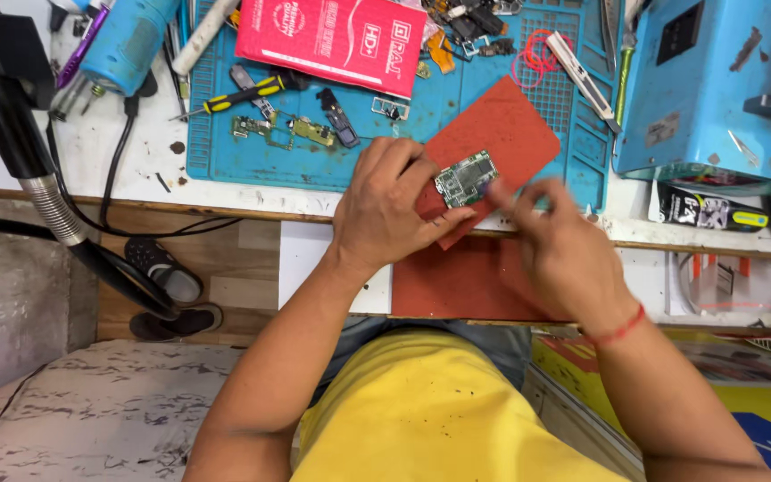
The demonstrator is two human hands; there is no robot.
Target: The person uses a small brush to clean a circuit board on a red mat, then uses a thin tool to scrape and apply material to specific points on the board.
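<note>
My left hand [384, 207] grips a small green circuit board [466, 178] by its left edge, just above a red rubber mat [515, 129]. At the board's right edge is my right hand [559, 254], blurred, with its fingertips pinched together. Whether something small sits between those fingers cannot be told. A red thread is tied around my right wrist.
A blue work mat [314, 161] holds small phone parts [301, 129], a yellow-handled screwdriver [229, 98] and a red packet [332, 37]. At the right stands a blue machine [716, 85]. A black flexible lamp arm [46, 201] runs down the left. A utility knife [582, 78] lies near red rubber bands [533, 58].
</note>
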